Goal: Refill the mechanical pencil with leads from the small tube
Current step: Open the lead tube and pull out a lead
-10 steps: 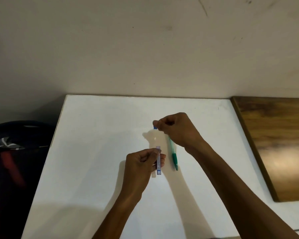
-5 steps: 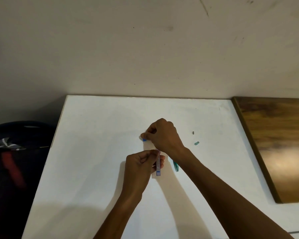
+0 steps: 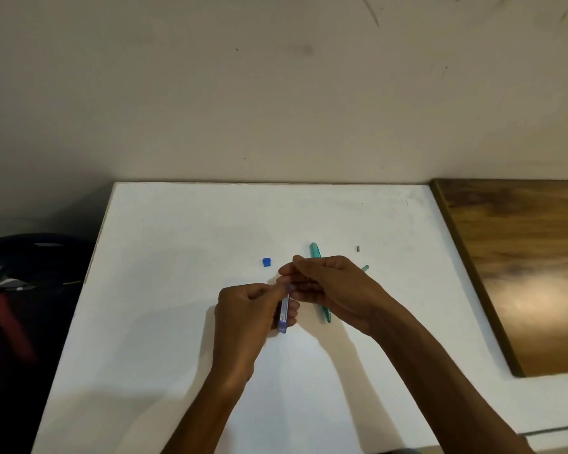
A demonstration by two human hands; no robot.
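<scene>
My left hand (image 3: 248,314) holds the small lead tube (image 3: 283,314), a clear tube with blue print, nearly upright above the white table (image 3: 177,290). My right hand (image 3: 330,286) sits just right of it, fingertips pinched at the tube's open top; whether a lead is between them is too small to tell. The tube's blue cap (image 3: 267,262) lies on the table to the upper left of the hands. The green mechanical pencil (image 3: 315,251) lies on the table under my right hand, mostly hidden. Its small green cap (image 3: 365,267) and a tiny grey eraser piece (image 3: 358,248) lie to the right.
A dark wooden board (image 3: 522,267) covers the right side of the table. A dark bag (image 3: 20,306) sits on the floor beyond the table's left edge. A plain wall stands behind the table's far edge.
My right hand set the blue cap down on the table at the left, then came back to the top of the tube. The left hand kept the tube still.
</scene>
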